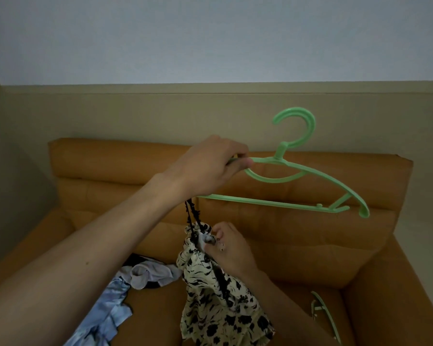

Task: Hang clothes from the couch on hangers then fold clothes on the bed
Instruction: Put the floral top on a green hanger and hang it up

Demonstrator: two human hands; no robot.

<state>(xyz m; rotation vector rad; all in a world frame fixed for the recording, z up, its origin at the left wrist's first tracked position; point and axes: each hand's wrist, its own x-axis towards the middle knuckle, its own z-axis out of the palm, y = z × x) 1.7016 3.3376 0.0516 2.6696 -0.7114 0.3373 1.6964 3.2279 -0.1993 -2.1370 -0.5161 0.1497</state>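
The left grip is clamping the green hanger above the couch. Beneath it, the right grip is pinching the floral garment at its top, with blue clothes lying leftward and a spare hanger rightward.

No writing, label, brand, number or sign can be read. None is found on the green hanger, the black-and-cream patterned garment or the tan couch.
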